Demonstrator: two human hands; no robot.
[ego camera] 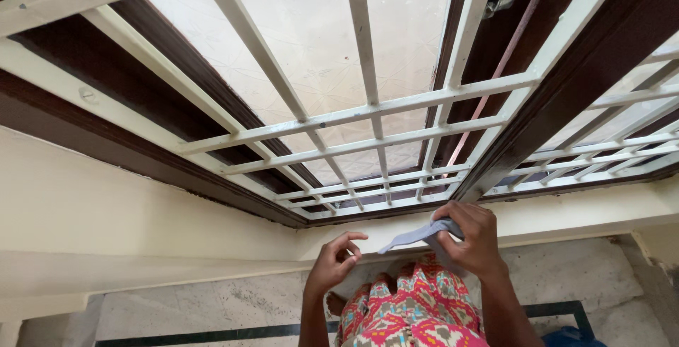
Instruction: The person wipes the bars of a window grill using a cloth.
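Grey-blue cloth [424, 234] bunched in the right hand [472, 239], pressed low against the cream sill [566, 214] under the white window grille [368, 117].

Looks held up at the bottom rail so the wad can rub there; a loose tail pokes left out of the fist toward the left hand [335, 261], which hangs just beside it, fingers half-curled, holding nothing.

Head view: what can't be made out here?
- Cloth: most of it is bunched inside the right hand; its full size and shape are hidden.
- Left hand: fingers curled; the view does not show whether it touches the sill.
- Outside: patterned frosted glass behind the white grille blurs everything beyond.
- Blue thing on the floor: cut off by the bottom edge.
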